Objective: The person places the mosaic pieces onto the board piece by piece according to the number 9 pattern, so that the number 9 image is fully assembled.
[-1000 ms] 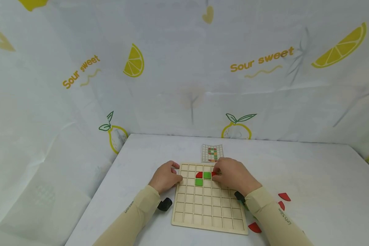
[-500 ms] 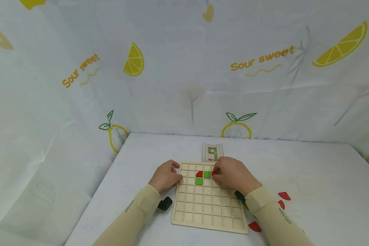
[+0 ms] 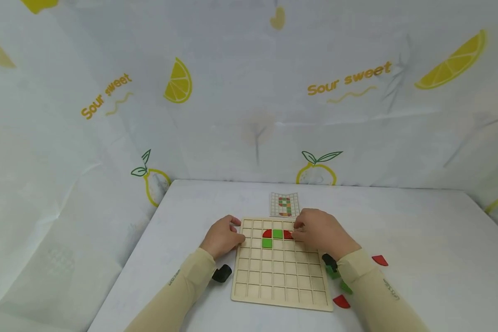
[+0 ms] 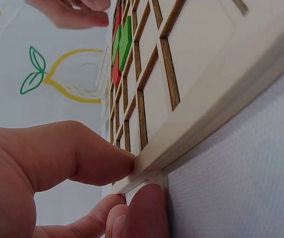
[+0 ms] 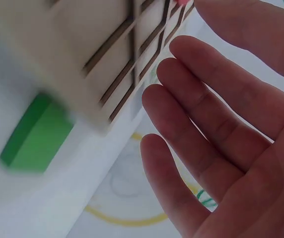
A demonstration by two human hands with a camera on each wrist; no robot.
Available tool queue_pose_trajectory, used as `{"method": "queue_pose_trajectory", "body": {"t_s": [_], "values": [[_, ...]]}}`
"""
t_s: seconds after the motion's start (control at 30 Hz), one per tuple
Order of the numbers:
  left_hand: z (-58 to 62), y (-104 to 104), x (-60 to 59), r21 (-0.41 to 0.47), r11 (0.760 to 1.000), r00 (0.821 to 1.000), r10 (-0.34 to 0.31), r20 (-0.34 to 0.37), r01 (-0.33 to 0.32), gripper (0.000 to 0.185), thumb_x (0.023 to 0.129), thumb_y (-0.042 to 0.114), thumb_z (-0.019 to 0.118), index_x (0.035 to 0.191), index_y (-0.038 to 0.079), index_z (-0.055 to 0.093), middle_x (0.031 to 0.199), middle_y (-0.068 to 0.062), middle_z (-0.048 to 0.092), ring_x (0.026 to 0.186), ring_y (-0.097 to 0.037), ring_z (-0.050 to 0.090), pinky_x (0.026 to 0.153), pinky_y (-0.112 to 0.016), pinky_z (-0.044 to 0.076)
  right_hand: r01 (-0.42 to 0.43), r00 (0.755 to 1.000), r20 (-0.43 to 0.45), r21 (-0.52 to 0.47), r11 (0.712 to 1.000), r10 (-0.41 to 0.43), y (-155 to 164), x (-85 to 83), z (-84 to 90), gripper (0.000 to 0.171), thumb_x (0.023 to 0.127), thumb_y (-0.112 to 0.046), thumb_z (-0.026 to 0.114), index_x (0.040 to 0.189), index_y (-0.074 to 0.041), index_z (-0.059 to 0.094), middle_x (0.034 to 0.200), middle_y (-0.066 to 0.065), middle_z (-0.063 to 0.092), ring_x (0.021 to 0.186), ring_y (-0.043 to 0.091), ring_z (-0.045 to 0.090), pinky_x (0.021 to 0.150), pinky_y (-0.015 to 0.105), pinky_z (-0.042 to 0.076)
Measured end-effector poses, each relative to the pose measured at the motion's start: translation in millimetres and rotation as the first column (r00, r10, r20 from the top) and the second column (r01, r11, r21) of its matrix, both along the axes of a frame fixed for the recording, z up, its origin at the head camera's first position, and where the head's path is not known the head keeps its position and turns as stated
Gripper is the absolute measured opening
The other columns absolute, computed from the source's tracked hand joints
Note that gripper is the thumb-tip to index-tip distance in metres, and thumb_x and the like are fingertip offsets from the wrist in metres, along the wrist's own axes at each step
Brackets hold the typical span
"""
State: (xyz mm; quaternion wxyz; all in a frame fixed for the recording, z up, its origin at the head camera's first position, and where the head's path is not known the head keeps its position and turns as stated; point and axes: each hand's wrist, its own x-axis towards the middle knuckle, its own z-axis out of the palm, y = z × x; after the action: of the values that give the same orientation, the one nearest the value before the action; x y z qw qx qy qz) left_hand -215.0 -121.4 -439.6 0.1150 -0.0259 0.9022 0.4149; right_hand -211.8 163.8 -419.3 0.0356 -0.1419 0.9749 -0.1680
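Preferably, while my left hand [image 3: 222, 237] pinches the pale wooden grid board [image 3: 269, 279] at its 10 o'clock edge, I level the red quarter-circle tile [image 3: 287, 234], at 3 o'clock from the upper green square tile [image 3: 277, 234], using my loosely extended, ungripping right hand [image 3: 320, 231].

Makeshift booth: lemon-printed cloth [image 3: 232, 83] behind a white table [image 3: 415, 226]

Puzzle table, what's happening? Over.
Left hand grips board. Right hand open beside red tile. Four tiles on board. Loose green pieces near right sleeve, none blocking.
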Motion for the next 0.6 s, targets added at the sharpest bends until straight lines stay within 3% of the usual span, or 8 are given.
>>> {"method": "queue_pose_trajectory", "body": {"t_s": [0.17,0.37,0.6], "values": [[1.3,1.4,-0.8,0.002,1.000,1.000,-0.007,0.003,0.007,0.043,0.089,0.015,0.078,0.130,0.007,0.066,0.105,-0.007,0.064,0.076,-0.017,0.065,0.070,-0.029,0.050,0.082,0.995,0.062,-0.036,0.996,-0.080,32.8,7.7,3.9,0.020,0.095,-0.031,0.081,0.104,-0.013,0.082,0.104,-0.001,0.074,0.095,0.020,0.066,0.087,0.046,0.059],[1.9,-1.1,0.4,-0.005,1.000,1.000,0.009,0.010,-0.009,0.043,0.090,0.014,0.078,0.130,0.008,0.066,0.107,-0.007,0.064,0.076,-0.017,0.065,0.070,-0.029,0.050,0.101,0.992,0.074,-0.023,0.995,-0.099,67.4,15.4,2.8,0.024,0.095,-0.030,0.081,0.110,-0.012,0.081,0.110,0.002,0.076,0.103,0.025,0.069,0.095,0.052,0.058],[0.6,0.9,1.8,-0.003,1.000,1.000,-0.006,0.005,0.006,0.043,0.090,0.015,0.077,0.130,0.008,0.065,0.105,-0.007,0.063,0.076,-0.017,0.064,0.068,-0.029,0.049,0.123,0.984,0.135,-0.069,0.990,-0.113,84.5,24.7,-0.7,0.029,0.093,-0.027,0.084,0.118,-0.011,0.081,0.119,0.003,0.075,0.113,0.027,0.067,0.100,0.054,0.057]]}}
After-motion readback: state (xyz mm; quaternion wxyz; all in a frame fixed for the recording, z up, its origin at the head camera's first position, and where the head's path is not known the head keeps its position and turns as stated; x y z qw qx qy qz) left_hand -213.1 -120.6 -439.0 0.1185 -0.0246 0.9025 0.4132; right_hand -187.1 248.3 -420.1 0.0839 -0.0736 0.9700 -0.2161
